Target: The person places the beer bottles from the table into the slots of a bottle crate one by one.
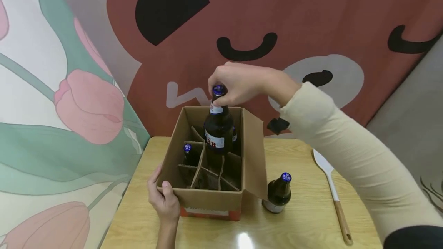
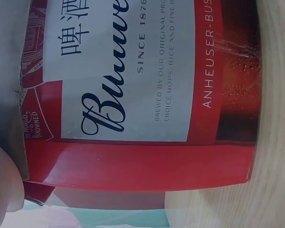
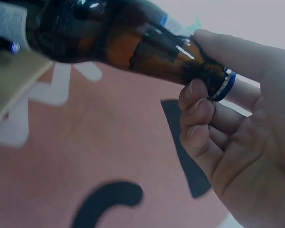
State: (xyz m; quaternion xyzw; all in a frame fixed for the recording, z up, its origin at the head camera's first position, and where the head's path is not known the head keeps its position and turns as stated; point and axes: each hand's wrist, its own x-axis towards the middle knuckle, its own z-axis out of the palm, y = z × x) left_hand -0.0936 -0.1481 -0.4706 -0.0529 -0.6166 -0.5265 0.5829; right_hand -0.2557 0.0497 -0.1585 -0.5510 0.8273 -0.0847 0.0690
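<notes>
My right hand (image 1: pixel 238 83) grips a brown glass beer bottle (image 1: pixel 219 126) by its neck, just under the blue cap. The bottle is upright, its lower part level with the opening of a cardboard beer box (image 1: pixel 211 197). In the right wrist view, fingers and thumb wrap the bottle's neck (image 3: pixel 199 66). At the box's near left corner, my left hand (image 1: pixel 165 199) holds the rim, thumb inside the edge. Cardboard dividers (image 1: pixel 200 164) split the box into compartments. Another blue-capped bottle (image 1: pixel 187 149) stands in a left compartment, and part of one more (image 1: pixel 234 133) shows behind the held bottle.
A beer bottle (image 1: pixel 278 193) stands on the wooden table (image 1: pixel 297 226) right of the box. Farther right lies a spatula (image 1: pixel 333 187) with a white head and wooden handle. An open box flap (image 1: pixel 254 153) hangs outward on the right. Patterned curtains (image 1: pixel 187 60) hang behind the table.
</notes>
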